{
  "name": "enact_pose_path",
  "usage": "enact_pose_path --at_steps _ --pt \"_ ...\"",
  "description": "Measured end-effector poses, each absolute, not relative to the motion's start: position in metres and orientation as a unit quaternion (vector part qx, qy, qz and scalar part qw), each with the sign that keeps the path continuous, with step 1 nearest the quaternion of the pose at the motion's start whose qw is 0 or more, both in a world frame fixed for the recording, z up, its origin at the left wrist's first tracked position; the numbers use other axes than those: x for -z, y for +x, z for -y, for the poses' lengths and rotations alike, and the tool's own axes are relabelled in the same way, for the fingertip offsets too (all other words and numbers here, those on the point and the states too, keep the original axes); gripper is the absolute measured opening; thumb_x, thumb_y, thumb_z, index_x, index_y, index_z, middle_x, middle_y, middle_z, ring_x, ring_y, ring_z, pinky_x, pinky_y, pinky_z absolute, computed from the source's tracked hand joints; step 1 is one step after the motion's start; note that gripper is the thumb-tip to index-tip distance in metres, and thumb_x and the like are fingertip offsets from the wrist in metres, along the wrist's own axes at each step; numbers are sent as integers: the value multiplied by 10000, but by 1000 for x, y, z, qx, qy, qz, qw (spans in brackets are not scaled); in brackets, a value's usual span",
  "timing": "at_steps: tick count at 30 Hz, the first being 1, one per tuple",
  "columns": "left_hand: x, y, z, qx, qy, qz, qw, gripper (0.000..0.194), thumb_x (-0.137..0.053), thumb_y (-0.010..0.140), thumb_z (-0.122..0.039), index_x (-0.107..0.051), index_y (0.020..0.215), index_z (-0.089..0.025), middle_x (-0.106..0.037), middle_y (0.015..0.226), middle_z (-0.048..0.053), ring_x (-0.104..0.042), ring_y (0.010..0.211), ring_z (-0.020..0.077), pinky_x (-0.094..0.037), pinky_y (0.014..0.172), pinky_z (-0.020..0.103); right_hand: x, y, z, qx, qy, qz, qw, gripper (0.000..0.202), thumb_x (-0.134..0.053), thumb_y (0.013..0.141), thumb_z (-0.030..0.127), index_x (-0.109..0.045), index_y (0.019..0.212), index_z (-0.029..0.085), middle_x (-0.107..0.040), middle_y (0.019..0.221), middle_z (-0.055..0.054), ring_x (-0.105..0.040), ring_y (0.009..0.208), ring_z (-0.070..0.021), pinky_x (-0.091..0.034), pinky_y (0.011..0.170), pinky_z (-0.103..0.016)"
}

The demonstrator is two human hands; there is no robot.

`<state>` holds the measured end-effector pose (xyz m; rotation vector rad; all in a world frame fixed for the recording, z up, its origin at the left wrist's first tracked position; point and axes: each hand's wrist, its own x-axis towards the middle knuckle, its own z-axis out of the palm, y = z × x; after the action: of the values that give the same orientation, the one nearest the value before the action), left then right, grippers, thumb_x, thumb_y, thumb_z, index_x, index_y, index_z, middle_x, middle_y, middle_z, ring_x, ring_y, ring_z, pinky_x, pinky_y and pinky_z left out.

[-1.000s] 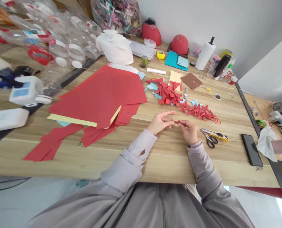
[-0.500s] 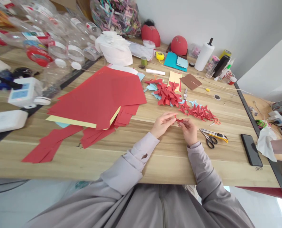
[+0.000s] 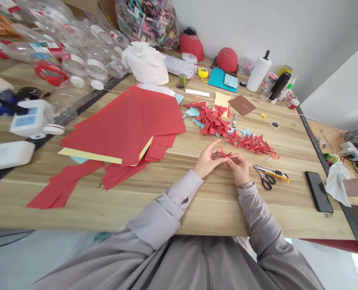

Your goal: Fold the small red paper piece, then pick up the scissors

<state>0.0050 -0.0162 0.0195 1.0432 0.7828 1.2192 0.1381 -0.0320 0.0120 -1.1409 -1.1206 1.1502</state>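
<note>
A small folded red paper piece (image 3: 225, 154) with pointed ends is held between my two hands, just above the wooden table. My left hand (image 3: 208, 160) pinches it from the left, its index finger raised. From the right, my right hand (image 3: 239, 168) grips it between thumb and fingers. Beyond the hands lie a heap of red folded paper shapes (image 3: 211, 121) and a row of similar red ones (image 3: 253, 143), with light blue pieces among them. Black scissors (image 3: 267, 181) and a yellow utility knife (image 3: 272, 172) rest right of my right hand.
Red paper sheets (image 3: 118, 125) and cut red strips (image 3: 61, 185) spread across the left. Plastic bottles (image 3: 76, 60) crowd the far left. A black phone (image 3: 319, 191) lies near the right edge, beside white tissue (image 3: 338, 183) and another person's arm (image 3: 356, 187). Small orange-handled scissors (image 3: 274, 156) lie beyond the knife.
The fingers of my left hand have shifted, with the index finger now lifted. The red paper piece has turned, so its points stand up more. Both hands stay in nearly the same place.
</note>
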Motion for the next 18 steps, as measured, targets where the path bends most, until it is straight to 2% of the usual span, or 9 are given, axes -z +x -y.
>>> enact_pose_path --at_steps 3,5,8,11,14,18 --pt "-21 2 14 -535 432 -359 630 587 -795 543 -236 -560 1070 -126 -630 702 -20 -614 671 120 -504 714 283 -16 140 34 -507 -455 474 558 243 -743 621 358 -577 703 201 -637 661 16 -597 599 -135 -519 637 -305" --pt "-21 0 13 -534 410 -356 648 498 -796 533 -239 -584 968 -123 -623 679 -24 -604 632 111 -508 669 274 -20 143 34 -515 -437 488 553 235 -735 644 343 -598 774 205 -639 662 19 -598 604 -131 -512 622 -290" --pt "-23 -4 11 -503 393 -342 690 493 -791 536 -260 -581 962 -126 -624 713 -10 -602 605 120 -506 567 265 -26 147 35 -514 -430 522 528 346 -725 664 351 -608 960 216 -630 661 26 -588 602 -124 -503 599 -277" --pt "-23 -5 11 -472 407 -338 705 497 -783 551 -274 -581 976 -118 -626 724 6 -599 577 121 -479 501 239 -27 148 35 -506 -434 544 510 329 -728 658 372 -632 930 215 -647 685 15 -601 629 -130 -518 626 -287" --pt "-21 -6 11 -473 421 -327 701 494 -785 548 -255 -574 972 -115 -642 745 20 -619 634 134 -499 546 249 -26 147 35 -508 -429 540 516 250 -734 650 369 -643 823 213 -681 727 1 -627 661 -143 -537 664 -308" --pt "-20 -6 11 -487 432 -332 682 504 -801 508 -208 -573 950 -122 -663 773 26 -631 705 143 -519 667 289 -23 147 34 -500 -442 538 515 259 -741 638 376 -650 816 212 -709 805 -21 -656 735 -175 -550 736 -355"
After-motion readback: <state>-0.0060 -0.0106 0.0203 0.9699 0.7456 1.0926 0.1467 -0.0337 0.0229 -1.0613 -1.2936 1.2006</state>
